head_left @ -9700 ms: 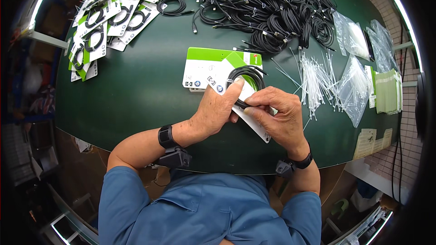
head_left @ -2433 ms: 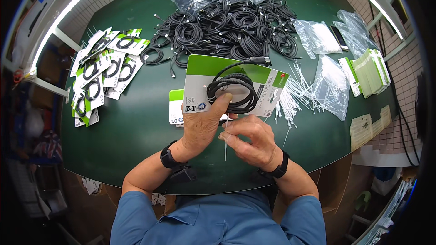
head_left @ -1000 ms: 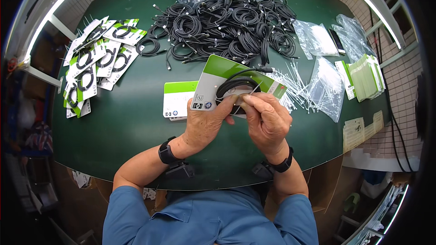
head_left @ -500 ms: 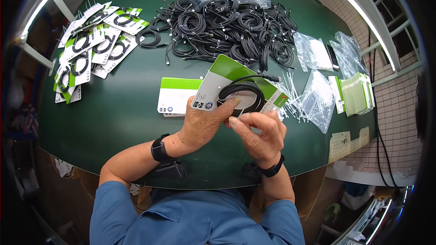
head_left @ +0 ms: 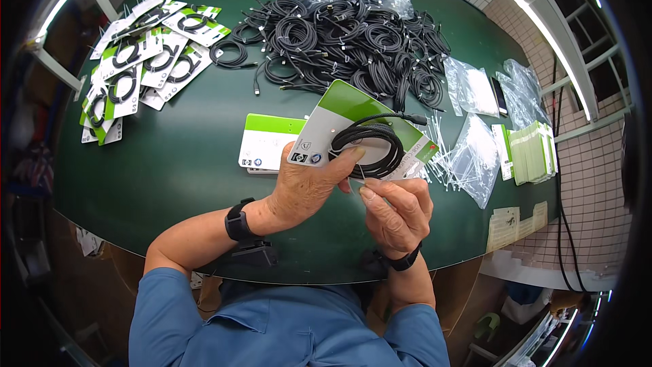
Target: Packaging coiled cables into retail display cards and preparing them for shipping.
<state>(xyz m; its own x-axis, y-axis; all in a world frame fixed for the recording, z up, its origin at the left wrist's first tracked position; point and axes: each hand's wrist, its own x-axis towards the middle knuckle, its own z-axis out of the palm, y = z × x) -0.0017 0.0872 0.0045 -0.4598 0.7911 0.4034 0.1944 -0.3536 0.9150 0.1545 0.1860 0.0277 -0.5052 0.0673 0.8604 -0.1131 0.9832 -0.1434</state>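
My left hand [head_left: 305,187] pinches the green-and-white backing card [head_left: 353,122], thumb pressing the coiled black cable [head_left: 368,149] flat against it. My right hand [head_left: 394,207], at four o'clock from the coil, pinches a thin white tie [head_left: 362,175] at the coil's lower edge. A heap of loose cables [head_left: 339,41] lies at twelve o'clock, finished cards [head_left: 136,61] at ten, on the green table [head_left: 176,156].

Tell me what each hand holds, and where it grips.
Left hand grips the green-and-white card with coiled black cable at its lower edge. Right hand pinches something thin below it.
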